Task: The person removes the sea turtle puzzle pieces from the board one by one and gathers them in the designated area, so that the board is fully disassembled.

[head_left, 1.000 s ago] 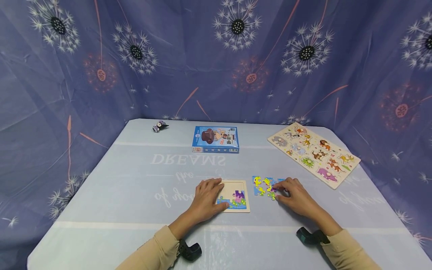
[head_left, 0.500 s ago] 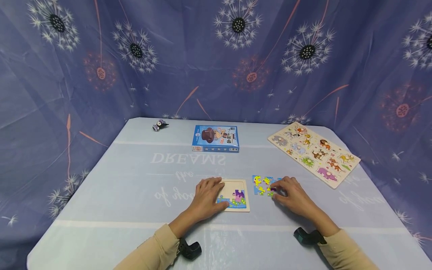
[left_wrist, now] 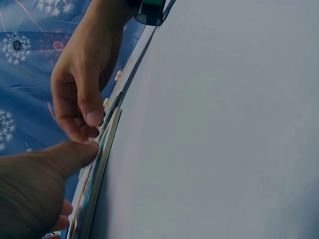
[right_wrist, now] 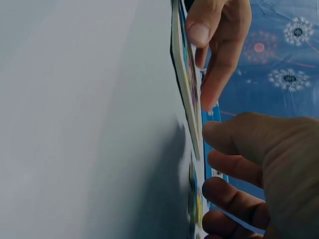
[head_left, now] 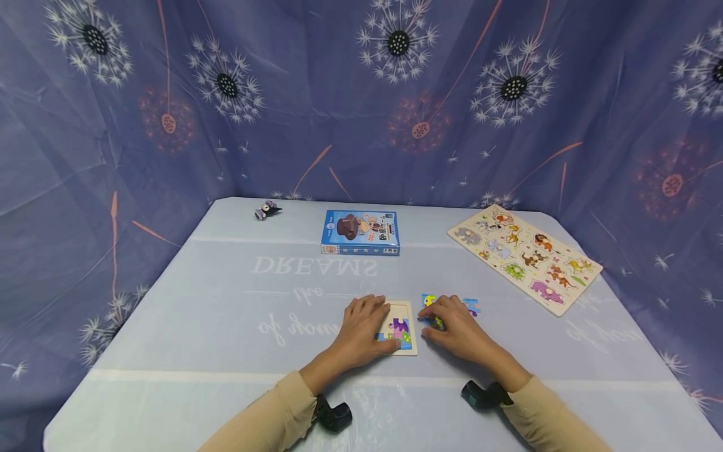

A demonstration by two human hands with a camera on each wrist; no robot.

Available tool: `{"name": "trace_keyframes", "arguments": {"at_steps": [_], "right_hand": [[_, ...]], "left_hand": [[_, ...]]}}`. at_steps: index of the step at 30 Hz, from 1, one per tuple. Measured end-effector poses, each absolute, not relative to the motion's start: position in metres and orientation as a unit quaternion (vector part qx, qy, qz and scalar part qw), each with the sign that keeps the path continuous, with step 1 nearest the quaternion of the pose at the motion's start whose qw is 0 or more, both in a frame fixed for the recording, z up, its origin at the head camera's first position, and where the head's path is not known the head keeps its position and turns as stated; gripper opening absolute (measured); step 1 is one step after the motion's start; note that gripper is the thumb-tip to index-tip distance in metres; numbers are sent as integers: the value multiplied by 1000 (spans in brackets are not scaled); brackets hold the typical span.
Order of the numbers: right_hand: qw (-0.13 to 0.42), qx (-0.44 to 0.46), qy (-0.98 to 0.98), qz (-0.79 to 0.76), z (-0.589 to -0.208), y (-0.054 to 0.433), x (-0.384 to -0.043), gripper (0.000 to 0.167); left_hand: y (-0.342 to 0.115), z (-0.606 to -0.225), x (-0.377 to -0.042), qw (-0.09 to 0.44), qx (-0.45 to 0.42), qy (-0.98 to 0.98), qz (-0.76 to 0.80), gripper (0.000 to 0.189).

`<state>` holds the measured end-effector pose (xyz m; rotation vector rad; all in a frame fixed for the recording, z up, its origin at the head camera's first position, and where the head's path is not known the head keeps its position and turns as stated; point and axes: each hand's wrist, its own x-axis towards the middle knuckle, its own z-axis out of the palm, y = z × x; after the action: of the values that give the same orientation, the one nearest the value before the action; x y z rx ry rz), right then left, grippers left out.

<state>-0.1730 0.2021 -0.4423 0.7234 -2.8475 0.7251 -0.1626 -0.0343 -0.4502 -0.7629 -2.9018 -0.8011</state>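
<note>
On the pale table (head_left: pixel 214 351), the left hand (head_left: pixel 358 331) rested over the left side of a small wooden puzzle tray (head_left: pixel 414 339), fingers relaxed, having shifted slightly rightward across it; fitted purple-and-blue pieces (head_left: pixel 400 327) filled the tray's lower right, with bare wood above them; just beyond the tray's right edge, the right hand (head_left: pixel 460 329) had moved left over the loose pieces, fingers curved; whether it pinched one could not be told; behind it, a loose blue piece (head_left: pixel 472 305) now lay uncovered; the work seemed to have turned toward the tray, the puzzle apparently well short of complete.
</note>
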Motion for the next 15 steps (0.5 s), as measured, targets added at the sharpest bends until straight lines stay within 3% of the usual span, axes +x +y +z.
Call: {"name": "trace_keyframes", "arguments": {"at_steps": [15], "right_hand": [[62,262,-937,224,-442,176,-176,25]], "left_hand": [[-35,-454,-161,19,-253,-934,-252,72]]}}
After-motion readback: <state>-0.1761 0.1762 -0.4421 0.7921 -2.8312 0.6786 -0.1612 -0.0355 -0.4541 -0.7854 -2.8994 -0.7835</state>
